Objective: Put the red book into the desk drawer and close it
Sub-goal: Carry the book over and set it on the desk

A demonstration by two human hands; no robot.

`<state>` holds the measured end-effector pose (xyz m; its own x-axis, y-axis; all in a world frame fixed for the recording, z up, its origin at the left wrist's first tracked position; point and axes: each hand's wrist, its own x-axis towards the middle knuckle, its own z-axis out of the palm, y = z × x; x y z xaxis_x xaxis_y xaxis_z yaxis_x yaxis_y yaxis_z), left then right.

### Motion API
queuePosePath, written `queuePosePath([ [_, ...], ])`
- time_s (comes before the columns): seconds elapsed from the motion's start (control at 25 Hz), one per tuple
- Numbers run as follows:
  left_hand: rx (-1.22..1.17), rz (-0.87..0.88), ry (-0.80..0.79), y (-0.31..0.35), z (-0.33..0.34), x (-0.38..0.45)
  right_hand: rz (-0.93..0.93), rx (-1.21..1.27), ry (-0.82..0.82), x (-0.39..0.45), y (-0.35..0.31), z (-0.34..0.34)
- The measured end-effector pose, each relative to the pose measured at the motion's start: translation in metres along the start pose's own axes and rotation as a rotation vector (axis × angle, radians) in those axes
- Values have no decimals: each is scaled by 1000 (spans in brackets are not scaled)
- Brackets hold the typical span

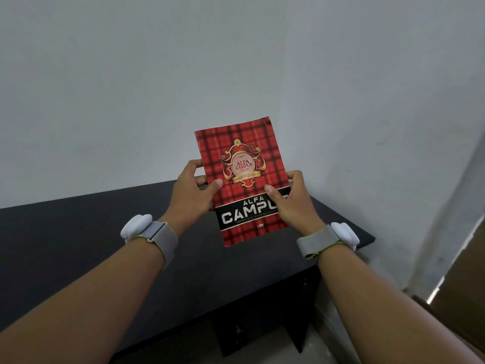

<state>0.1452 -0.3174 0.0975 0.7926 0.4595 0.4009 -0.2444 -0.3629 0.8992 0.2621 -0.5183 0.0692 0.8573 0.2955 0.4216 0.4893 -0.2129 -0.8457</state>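
- Two hands are gripping the red book (242,179), and we are holding it up in the air above the far part of the black desk (78,245), clear of the desktop and touching nothing but our fingers.
- We are keeping its cover facing us, seemingly so that the book is steadied by both long edges before it goes down to the drawer.
- We are holding it upright: its long axis is running from bottom to top, leaning slightly left at the top, with the cover lettering reading the right way up and the bottom edge pointing down toward the desk.
- Our left hand (193,191) is clamping the left edge, thumb pressed on the cover and fingers curled behind it.
- Our right hand (292,203) is doing the same on the right edge, thumb lying over the black title band.
- We are wearing a grey wristband with a white unit (136,227) on each wrist.
- Below the desk's near right corner a dark drawer unit (259,324) is showing; we cannot tell whether a drawer is open.
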Motion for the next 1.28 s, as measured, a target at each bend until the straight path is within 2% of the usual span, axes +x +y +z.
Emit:
queuePosePath([
  [0.24,25,-137,-45,-35,59,-3,108,-136,26,0,54,-32],
  [0.6,128,-351,-1,-80,97,0,253,-330,-35,3,107,-34],
  [0.8,494,-283,-73,-93,103,-3,303,-520,-121,10,121,-35],
  [1.0,637,-177,-97,-102,102,-5,318,-718,-140,12,122,-30],
  [1.12,653,-130,-97,-102,103,-10,268,-802,-60,3,116,-33],
  [1.28,610,-54,-121,-101,106,-20,127,-532,186,-26,112,-35],
])
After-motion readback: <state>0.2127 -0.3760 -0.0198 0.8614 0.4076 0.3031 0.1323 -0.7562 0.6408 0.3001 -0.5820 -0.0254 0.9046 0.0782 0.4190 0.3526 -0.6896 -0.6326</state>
